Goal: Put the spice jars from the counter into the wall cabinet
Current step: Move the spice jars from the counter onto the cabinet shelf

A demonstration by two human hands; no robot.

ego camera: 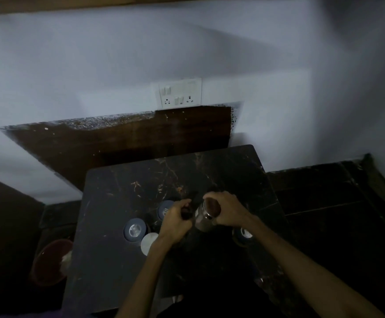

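Observation:
On the dark marble counter point(118, 283) my right hand point(227, 210) grips a clear glass spice jar point(204, 218) that is tilted, its open mouth showing dark contents. My left hand point(176, 218) is curled round a small dark thing beside the jar, probably its lid; it is too dark to be sure. Blue-lidded jars stand nearby: one point(134, 229) at the left, one point(164, 208) partly behind my left hand, one point(243, 234) under my right wrist. A white-lidded jar point(149, 243) sits by my left forearm. The brown underside of the wall cabinet point(49, 5) runs along the top edge.
A white switch and socket plate point(180, 92) is on the wall above a dark wooden backsplash point(141, 138). A red bowl-like thing point(51, 260) lies low at the left, beside the counter. A lower dark surface point(324, 198) stretches to the right.

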